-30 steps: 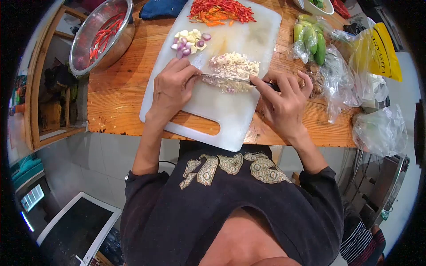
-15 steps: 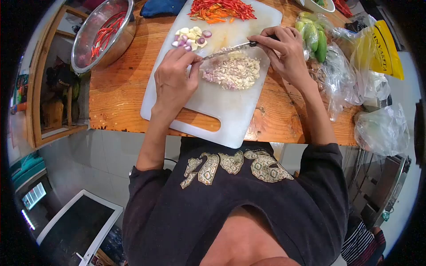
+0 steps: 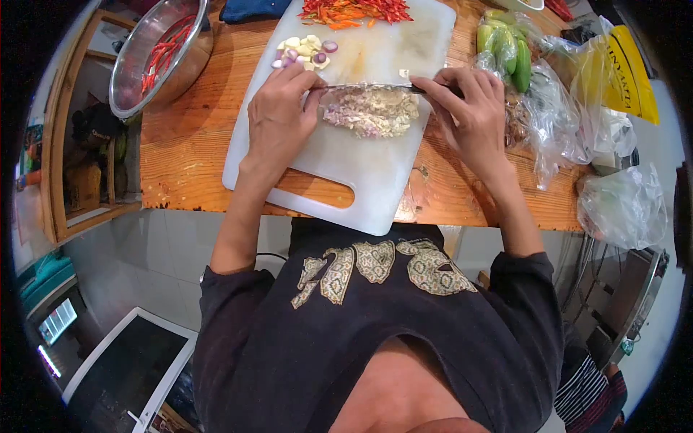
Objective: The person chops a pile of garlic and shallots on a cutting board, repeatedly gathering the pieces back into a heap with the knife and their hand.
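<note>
A knife [image 3: 368,87] lies crosswise between the left hand [image 3: 280,112], which pinches its tip, and the right hand [image 3: 472,114], which holds its handle, along the far edge of the chopped pile [image 3: 369,119] on the board [image 3: 336,160].

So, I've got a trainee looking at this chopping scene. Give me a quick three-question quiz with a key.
1. True or false: the person's bare right hand holds the black handle of the thin metal knife.
2. Fill in the gap: the round silver metal bowl contains long red ____.
3. Multiple choice: where does the pale-and-purple chopped heap lie?
A) the brown wooden table
B) the white plastic cutting board
C) the dark blue cloth

Key:
1. True; the bare left hand is at the blade's other end.
2. Chillies.
3. B.
</note>
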The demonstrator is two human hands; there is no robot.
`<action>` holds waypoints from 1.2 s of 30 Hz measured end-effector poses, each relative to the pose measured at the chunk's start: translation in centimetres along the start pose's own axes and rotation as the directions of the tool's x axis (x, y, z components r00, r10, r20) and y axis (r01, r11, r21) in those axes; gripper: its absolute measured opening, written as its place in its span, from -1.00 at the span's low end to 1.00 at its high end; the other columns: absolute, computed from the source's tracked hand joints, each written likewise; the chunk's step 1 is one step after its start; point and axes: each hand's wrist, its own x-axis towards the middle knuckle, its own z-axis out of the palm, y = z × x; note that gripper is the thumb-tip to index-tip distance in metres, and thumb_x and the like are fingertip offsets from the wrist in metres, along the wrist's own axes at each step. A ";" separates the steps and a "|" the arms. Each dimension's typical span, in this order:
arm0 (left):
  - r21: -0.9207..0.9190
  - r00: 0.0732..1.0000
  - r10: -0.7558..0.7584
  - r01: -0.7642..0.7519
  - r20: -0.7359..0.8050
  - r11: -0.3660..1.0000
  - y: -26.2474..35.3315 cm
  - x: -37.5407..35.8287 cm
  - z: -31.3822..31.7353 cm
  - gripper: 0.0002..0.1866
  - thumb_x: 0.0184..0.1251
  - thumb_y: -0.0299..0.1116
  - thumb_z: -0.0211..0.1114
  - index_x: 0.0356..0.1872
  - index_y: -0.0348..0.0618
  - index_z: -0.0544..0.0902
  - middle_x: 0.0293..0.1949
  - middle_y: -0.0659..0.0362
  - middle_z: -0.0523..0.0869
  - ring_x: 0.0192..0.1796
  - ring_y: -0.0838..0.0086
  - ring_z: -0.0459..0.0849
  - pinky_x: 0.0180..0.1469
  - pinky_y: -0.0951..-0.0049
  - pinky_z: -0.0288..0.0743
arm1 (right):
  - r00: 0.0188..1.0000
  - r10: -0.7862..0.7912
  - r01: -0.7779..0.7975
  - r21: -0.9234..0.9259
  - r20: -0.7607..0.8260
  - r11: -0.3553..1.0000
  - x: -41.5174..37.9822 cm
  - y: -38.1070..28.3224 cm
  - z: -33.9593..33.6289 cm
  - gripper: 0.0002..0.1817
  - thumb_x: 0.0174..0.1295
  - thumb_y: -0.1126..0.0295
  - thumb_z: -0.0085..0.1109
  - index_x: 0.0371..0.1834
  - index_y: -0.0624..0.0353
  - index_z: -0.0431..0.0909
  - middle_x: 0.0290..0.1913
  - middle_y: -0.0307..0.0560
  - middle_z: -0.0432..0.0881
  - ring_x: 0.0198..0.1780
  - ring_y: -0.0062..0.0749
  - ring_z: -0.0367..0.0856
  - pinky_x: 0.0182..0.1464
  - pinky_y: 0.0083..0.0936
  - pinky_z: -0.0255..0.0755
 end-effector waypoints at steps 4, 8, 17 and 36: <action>-0.008 0.982 0.183 -0.183 0.035 0.983 -0.2 3.5 0.0 -0.89 0.28 -0.49 0.41 -0.22 -0.24 0.70 -0.26 0.03 0.71 -0.10 0.09 0.72 -0.05 0.15 0.55 | 0.984 0.146 -0.151 -0.047 -0.097 0.987 -1.4 -1.0 -0.8 -0.55 0.07 0.55 0.44 0.07 -0.10 0.80 -0.19 -0.21 0.66 -0.16 -0.27 0.63 -0.14 -0.34 0.53; 0.022 0.909 0.336 -0.352 0.247 0.936 -0.8 9.3 1.8 -0.91 0.34 -0.44 0.33 -0.22 -0.24 0.68 -0.25 0.02 0.70 -0.09 0.07 0.71 -0.02 0.13 0.56 | 0.929 0.344 -0.351 -0.032 -0.140 0.936 -2.6 -1.0 0.6 -0.62 0.15 0.50 0.44 0.06 -0.10 0.80 -0.19 -0.20 0.67 -0.17 -0.26 0.65 -0.19 -0.30 0.56; -0.087 0.795 0.478 -0.483 0.374 0.871 -1.4 12.9 4.8 -0.90 0.37 -0.41 0.28 -0.22 -0.23 0.67 -0.19 0.03 0.70 -0.06 0.05 0.72 0.01 0.10 0.57 | 0.875 0.482 -0.482 0.014 -0.038 0.876 -3.0 -3.7 0.2 -0.68 0.23 0.43 0.40 0.07 0.01 0.78 -0.23 -0.11 0.62 -0.15 -0.18 0.67 -0.21 -0.24 0.55; 0.011 0.885 0.420 -0.431 0.200 0.902 -2.4 4.3 -3.0 -0.97 0.35 -0.49 0.31 -0.24 -0.18 0.64 -0.27 0.12 0.67 -0.13 0.14 0.70 -0.16 0.16 0.57 | 0.976 0.218 -0.215 0.096 -0.019 0.972 -3.0 -6.4 -0.4 -0.56 0.16 0.50 0.43 0.15 0.00 0.75 -0.18 -0.20 0.63 -0.26 -0.36 0.64 -0.31 -0.40 0.53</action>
